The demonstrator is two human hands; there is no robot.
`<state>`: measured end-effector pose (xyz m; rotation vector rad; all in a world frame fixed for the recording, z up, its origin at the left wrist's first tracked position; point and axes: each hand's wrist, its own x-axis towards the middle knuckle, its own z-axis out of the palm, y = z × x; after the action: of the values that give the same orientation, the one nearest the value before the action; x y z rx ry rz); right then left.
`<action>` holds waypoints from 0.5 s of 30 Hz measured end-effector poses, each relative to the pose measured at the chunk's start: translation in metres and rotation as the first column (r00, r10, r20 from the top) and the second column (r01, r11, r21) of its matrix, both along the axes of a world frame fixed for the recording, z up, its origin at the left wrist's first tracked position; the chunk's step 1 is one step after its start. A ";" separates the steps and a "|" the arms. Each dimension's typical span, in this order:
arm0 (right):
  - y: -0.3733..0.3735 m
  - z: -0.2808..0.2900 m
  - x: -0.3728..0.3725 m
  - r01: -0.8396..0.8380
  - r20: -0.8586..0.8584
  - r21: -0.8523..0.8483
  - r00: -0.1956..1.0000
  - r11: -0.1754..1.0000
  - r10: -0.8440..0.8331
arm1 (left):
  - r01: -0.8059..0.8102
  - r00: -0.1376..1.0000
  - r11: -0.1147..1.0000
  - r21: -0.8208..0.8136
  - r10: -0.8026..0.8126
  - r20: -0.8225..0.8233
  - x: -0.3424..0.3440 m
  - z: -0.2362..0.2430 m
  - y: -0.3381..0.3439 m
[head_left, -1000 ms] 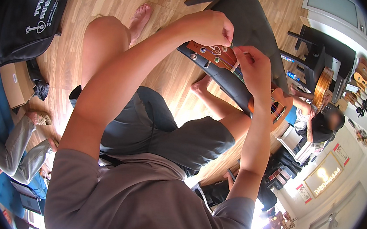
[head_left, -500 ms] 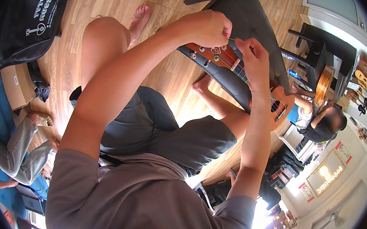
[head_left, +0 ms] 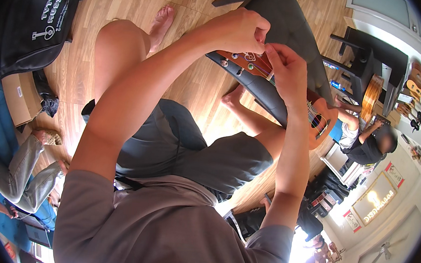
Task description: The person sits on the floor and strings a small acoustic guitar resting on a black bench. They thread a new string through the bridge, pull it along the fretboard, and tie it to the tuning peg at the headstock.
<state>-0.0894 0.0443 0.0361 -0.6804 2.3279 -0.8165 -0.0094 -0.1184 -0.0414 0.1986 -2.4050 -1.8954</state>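
Note:
A small brown ukulele (head_left: 326, 116) lies on a black padded bench (head_left: 293, 13), its headstock (head_left: 244, 59) with metal tuning pegs pointing left. Above the headstock, my left hand (head_left: 242, 30) is closed in a pinch. My right hand (head_left: 289, 71) pinches as well, its fingertips meeting those of the left. Between them they hold a thin string, mostly hidden now by the fingers. Coloured strings run along the neck, part of which is covered by my right hand and forearm.
At left stand a black bag (head_left: 40, 21) and a cardboard box (head_left: 22, 96). A seated person in grey trousers (head_left: 27, 165) is at lower left. Another person (head_left: 369, 143) sits at right near a wooden guitar (head_left: 372, 98). Black furniture (head_left: 377, 56) and wall-hung ukuleles (head_left: 417, 89) are beyond.
My hands have come together, closing the small gap where the string showed. My right hand has shifted slightly toward the left one. The ukulele's headstock has moved slightly to the right.

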 end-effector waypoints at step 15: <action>0.004 0.001 0.007 -0.119 -0.107 0.090 0.986 0.989 0.129 | 0.136 0.990 0.989 0.057 -0.138 0.015 0.014 0.005 -0.015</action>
<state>-0.0827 0.0484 0.0372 -0.8455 2.3777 -0.6361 0.0048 -0.1335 -0.0363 0.0561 -2.4383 -2.0287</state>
